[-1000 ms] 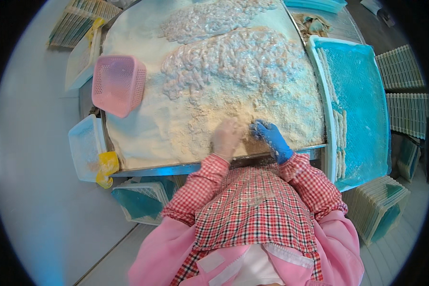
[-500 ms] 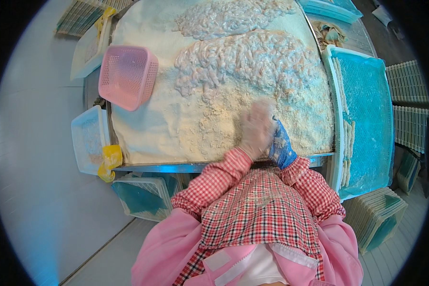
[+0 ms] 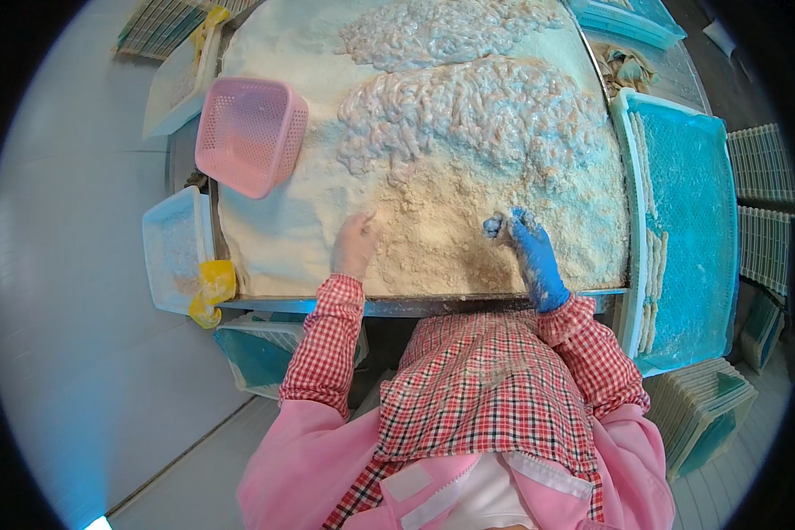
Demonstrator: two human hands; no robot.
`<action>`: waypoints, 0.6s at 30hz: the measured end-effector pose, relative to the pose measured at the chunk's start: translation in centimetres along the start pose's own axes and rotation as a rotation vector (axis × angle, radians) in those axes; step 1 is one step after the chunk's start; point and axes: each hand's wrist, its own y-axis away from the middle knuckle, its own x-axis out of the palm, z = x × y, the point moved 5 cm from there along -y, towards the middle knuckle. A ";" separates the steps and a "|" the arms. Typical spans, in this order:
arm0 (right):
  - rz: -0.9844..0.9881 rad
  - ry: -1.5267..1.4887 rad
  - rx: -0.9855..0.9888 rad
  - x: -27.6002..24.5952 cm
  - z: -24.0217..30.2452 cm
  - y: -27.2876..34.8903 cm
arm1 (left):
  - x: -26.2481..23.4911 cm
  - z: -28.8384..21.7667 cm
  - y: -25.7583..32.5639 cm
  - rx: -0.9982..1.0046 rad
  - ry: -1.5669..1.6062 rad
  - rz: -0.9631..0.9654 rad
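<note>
My left hand (image 3: 356,247), in a thin see-through glove, hovers over the powder near the table's front edge with its fingers curled in. To its right, my right hand (image 3: 537,258), in a blue glove dusted with powder, has its fingers bent together. Whatever either hand may hold is hidden or too small to make out. Pale yellow crumbly powder (image 3: 433,212) lies beneath both. Just beyond it spreads a heap of wet, whitish-pink strips (image 3: 477,110), like raw meat, with a second heap (image 3: 442,31) farther back.
A pink perforated basket (image 3: 249,132) stands on the table's left. Along the right edge is a blue mesh tray (image 3: 693,238) carrying several coated strips (image 3: 656,283). A white tub (image 3: 175,252) with a yellow cloth (image 3: 214,287) sits at left. Stacked frames (image 3: 702,411) stand low on the right.
My hands were together over the powder; now they are apart. The left has moved left, the right slightly right. The whole view has shifted a little.
</note>
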 end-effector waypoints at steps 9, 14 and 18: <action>0.103 -0.580 0.278 0.7 -2.3 -0.7 | 1.3 0.0 2.4 -0.255 0.444 0.080; 0.110 -0.502 0.325 3.0 -3.2 -1.5 | 2.9 -14.0 3.3 -0.112 0.547 0.191; 0.158 -0.681 0.265 2.3 -4.7 -2.2 | 4.6 -17.5 4.7 0.369 0.002 -0.102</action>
